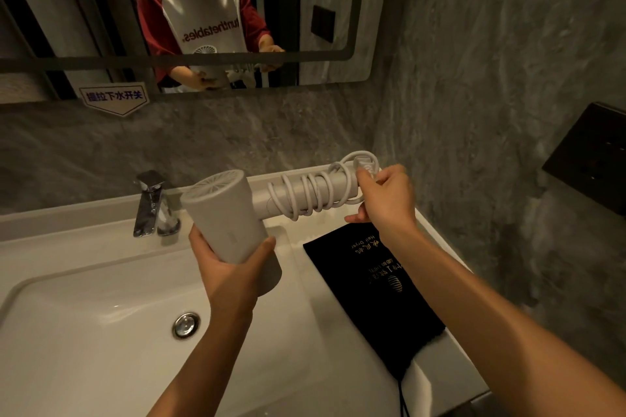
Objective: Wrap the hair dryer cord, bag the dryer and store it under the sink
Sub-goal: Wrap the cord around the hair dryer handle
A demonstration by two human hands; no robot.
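Above the sink (101,281), the hair dryer (223,217) is held with its barrel gripped by the left hand (227,267). The cord (311,195) is coiled around the handle, which extends to the right. The plug end (366,162) is pinched closed between the fingers of the right hand (386,200) at the handle tip. The black bag (372,291) lies flat on the table, near and right of the basin. If the plug is released before being tucked, the loose coils are likely to spring off. Gold lettering reading "Hair Dryer" is printed on the bag; other characters are too small to read. A sign (113,98) with Chinese characters is fixed under the mirror (321,10).
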